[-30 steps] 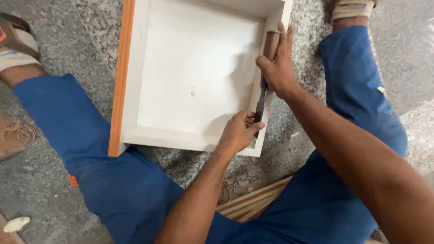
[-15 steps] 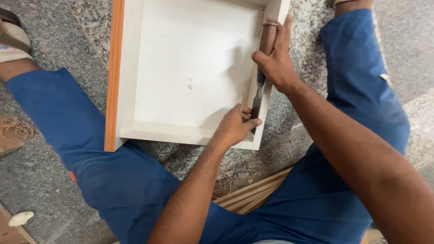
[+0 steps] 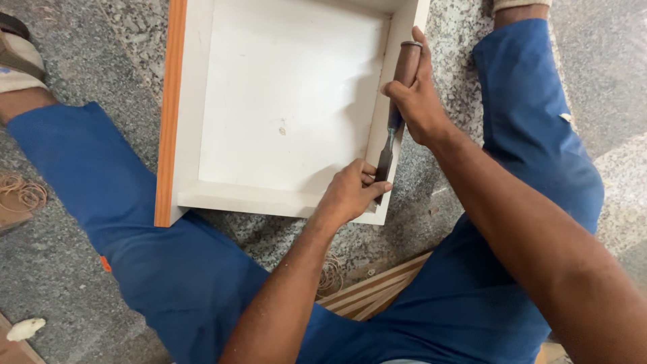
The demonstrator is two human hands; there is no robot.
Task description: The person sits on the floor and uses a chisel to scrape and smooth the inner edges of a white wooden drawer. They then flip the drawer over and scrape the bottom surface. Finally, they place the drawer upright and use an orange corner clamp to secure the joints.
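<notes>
A white wooden drawer box (image 3: 290,101) with an orange-edged front panel (image 3: 170,114) lies on the granite floor between my legs. My right hand (image 3: 418,101) grips the brown wooden handle of a chisel (image 3: 397,101). Its dark blade runs down along the drawer's right side wall. My left hand (image 3: 352,192) sits at the near right corner of the drawer, fingers closed around the blade's lower end, steadying it on the wall's top edge.
My legs in blue trousers (image 3: 148,256) flank the drawer. Wooden strips (image 3: 377,290) lie on the floor under my right arm. A coil of rubber bands (image 3: 20,195) rests at the left, and a sandalled foot (image 3: 17,57) at top left.
The view has shifted slightly. Both hands stay on the chisel at the drawer's right wall, and my right hand has slid a little farther up the wall.
</notes>
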